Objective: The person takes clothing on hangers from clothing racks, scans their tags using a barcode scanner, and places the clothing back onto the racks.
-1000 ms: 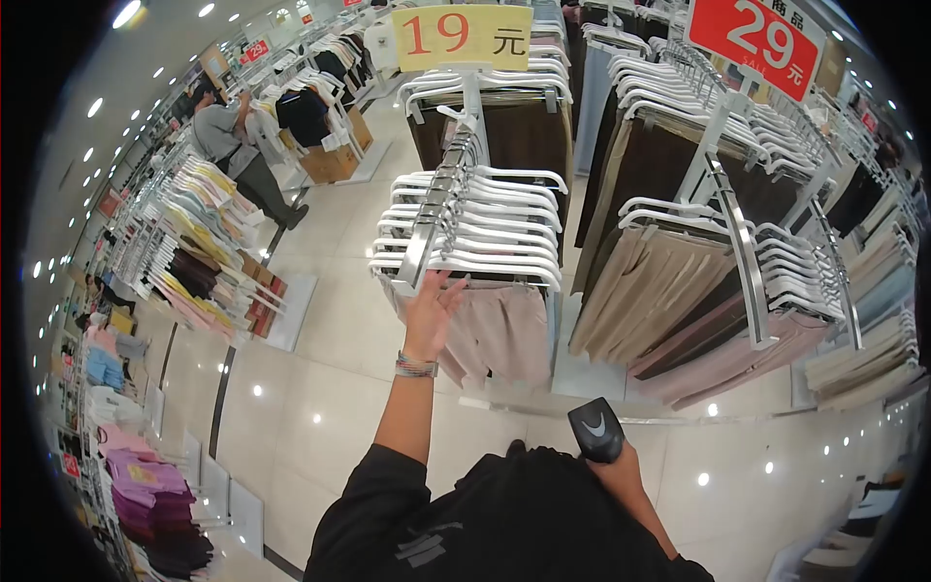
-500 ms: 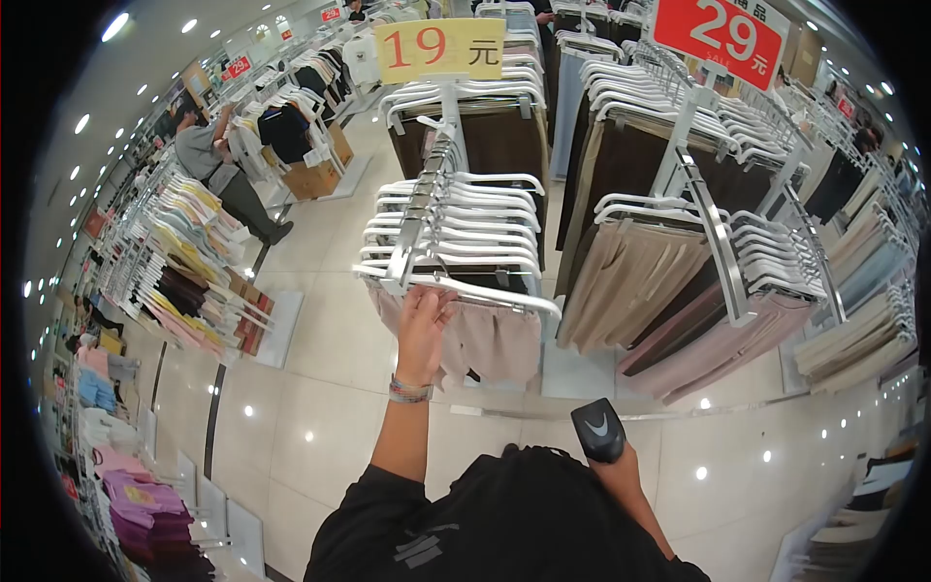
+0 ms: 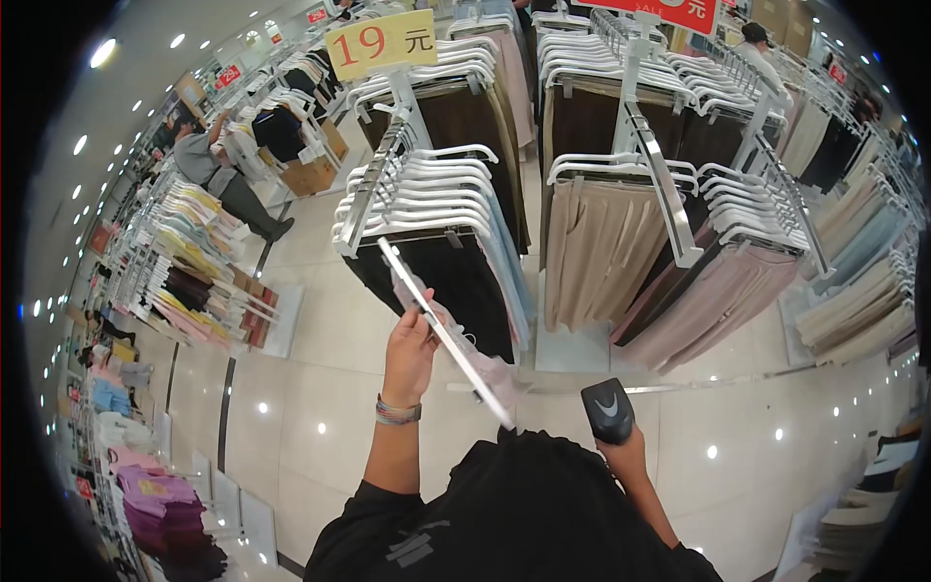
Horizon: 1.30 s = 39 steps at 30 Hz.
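My left hand (image 3: pixel 411 351) is closed on a white hanger (image 3: pixel 454 351), which tilts down to the right in front of me. Light pink trousers (image 3: pixel 490 371) hang from it, mostly hidden behind the hanger. Just beyond, black trousers (image 3: pixel 441 286) hang foremost on the metal rail (image 3: pixel 380 184), with several white hangers behind them. Low on the right, my right hand (image 3: pixel 624 448) grips a black handheld barcode scanner (image 3: pixel 608 411), its rounded head pointing up and away from me.
A yellow "19" price sign (image 3: pixel 381 44) tops the front rail. Beige trousers (image 3: pixel 603 257) and pink trousers (image 3: pixel 713 301) hang on racks to the right. Another person (image 3: pixel 218 170) stands by clothes racks at the left. Folded purple garments (image 3: pixel 160 504) are stacked lower left.
The hanger with the pink trousers has come off the rail in my left hand, swinging toward me and exposing the black trousers. My right hand still holds the scanner.
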Tool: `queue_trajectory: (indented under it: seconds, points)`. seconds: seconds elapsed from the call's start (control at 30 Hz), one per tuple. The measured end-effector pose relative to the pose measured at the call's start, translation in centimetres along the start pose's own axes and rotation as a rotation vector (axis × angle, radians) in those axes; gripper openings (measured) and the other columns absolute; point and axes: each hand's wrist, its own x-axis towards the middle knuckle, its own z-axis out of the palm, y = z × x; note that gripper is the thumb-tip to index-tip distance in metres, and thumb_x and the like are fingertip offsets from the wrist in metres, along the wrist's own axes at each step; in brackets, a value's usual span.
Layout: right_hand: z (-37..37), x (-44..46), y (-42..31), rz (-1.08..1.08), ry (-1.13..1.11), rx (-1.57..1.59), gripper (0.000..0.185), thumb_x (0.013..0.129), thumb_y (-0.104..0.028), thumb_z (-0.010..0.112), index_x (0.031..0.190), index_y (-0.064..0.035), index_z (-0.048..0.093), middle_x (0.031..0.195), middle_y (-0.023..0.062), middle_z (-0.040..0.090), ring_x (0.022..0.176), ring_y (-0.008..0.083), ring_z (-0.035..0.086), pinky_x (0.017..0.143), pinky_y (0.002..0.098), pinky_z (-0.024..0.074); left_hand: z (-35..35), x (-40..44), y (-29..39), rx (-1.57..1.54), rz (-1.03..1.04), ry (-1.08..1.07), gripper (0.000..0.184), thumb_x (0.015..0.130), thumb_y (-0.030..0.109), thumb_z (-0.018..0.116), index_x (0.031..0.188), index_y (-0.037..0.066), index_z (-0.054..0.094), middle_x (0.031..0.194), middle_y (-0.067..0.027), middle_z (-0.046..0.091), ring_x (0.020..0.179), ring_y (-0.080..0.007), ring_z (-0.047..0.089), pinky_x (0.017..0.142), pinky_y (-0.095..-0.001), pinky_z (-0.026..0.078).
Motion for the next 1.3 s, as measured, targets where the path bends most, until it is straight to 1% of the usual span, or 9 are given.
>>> queue_trajectory:
  seconds: [0.33,0.43,0.53,0.63,0.77,0.87,0.9,1.0,1.3]
  points:
    - [-3.2,-1.9,1.9,-0.034,-0.119,0.105,0.038,0.068,-0.004,0.073,0.103,0.0026,0.061,0.093,0.0117,0.068,0.086,0.0197,0.063,0.079,0.0320,0.0492,4.1,-6.9,1.5,0.296,-0.107,-0.091,0.047,0.095,0.025,0.053,0.129,-0.007,0.050,0.081,-0.0012,0.058,0.075,-0.0095,0.054,0.072,-0.0232,0.044]
    - [-4.0,-3.0,2.3,0.012,-0.144,0.081,0.045,0.068,-0.009,0.075,0.108,0.0023,0.060,0.096,0.0189,0.069,0.091,0.0297,0.067,0.079,0.0345,0.0501,4.8,-8.7,0.9,0.291,-0.111,-0.145,0.045,0.095,0.026,0.053,0.125,-0.008,0.053,0.091,-0.0037,0.058,0.084,-0.0102,0.054,0.074,-0.0232,0.044]
    - [-4.3,-4.4,3.2,0.023,-0.149,0.116,0.046,0.066,-0.009,0.077,0.108,0.0022,0.060,0.096,0.0180,0.069,0.091,0.0279,0.067,0.080,0.0341,0.0500,4.8,-9.4,0.4,0.457,-0.018,-0.204,0.053,0.092,0.037,0.056,0.120,-0.009,0.056,0.105,-0.0055,0.052,0.098,-0.0128,0.051,0.086,-0.0276,0.045]
    - [-4.4,-5.4,3.3,0.067,-0.188,0.142,0.049,0.065,-0.010,0.078,0.109,0.0023,0.060,0.097,0.0172,0.069,0.091,0.0253,0.067,0.080,0.0334,0.0499,6.0,-10.3,-0.2,0.290,0.026,-0.204,0.050,0.093,0.037,0.051,0.115,-0.007,0.060,0.143,-0.0079,0.031,0.133,-0.0202,0.032,0.100,-0.0362,0.041]
    - [-4.8,-6.1,0.9,0.054,-0.240,0.157,0.049,0.066,-0.010,0.078,0.110,0.0025,0.060,0.098,0.0158,0.069,0.092,0.0223,0.067,0.081,0.0326,0.0496,6.7,-10.9,-1.6,-0.089,0.107,-0.238,0.059,0.093,0.044,0.050,0.133,0.001,0.050,0.148,-0.0071,0.027,0.119,-0.0130,0.045,0.096,-0.0285,0.045]
    - [-4.5,-6.5,-1.3,-0.019,-0.247,0.157,0.050,0.066,-0.011,0.078,0.110,0.0030,0.060,0.099,0.0152,0.069,0.092,0.0205,0.066,0.082,0.0317,0.0494,6.2,-10.4,-1.4,-0.723,-0.201,-0.423,0.053,0.101,0.035,0.038,0.145,0.006,0.032,0.158,-0.0095,0.008,0.138,-0.0189,0.031,0.104,-0.0332,0.043]
    - [-4.3,-6.6,-1.8,-0.058,-0.255,0.162,0.051,0.067,-0.011,0.078,0.112,0.0033,0.059,0.100,0.0151,0.068,0.093,0.0199,0.066,0.083,0.0314,0.0491,6.2,-11.1,-1.2,-0.232,-0.081,-0.147,0.050,0.103,0.035,0.032,0.147,0.013,0.030,0.157,-0.0107,0.009,0.136,-0.0305,0.034,0.105,-0.0375,0.044]
    - [-3.5,-7.0,-3.4,-0.109,-0.299,0.163,0.053,0.068,-0.011,0.078,0.114,0.0038,0.058,0.102,0.0151,0.068,0.094,0.0192,0.065,0.084,0.0311,0.0487,7.5,-12.4,-0.5,-0.276,0.144,-0.198,0.047,0.103,0.035,0.027,0.147,0.018,0.031,0.157,-0.0116,0.010,0.134,-0.0365,0.036,0.102,-0.0378,0.047]
    - [2.5,-8.2,-11.7,-0.321,-0.617,-0.125,0.051,0.068,-0.014,0.074,0.114,-0.0036,0.055,0.097,0.0173,0.066,0.091,0.0351,0.065,0.078,0.0377,0.0504,1.2,-13.8,3.3,-0.656,0.094,-0.107,0.047,0.103,0.037,0.020,0.145,0.019,0.034,0.155,-0.0187,0.016,0.139,-0.0343,0.028,0.112,-0.0465,0.033]
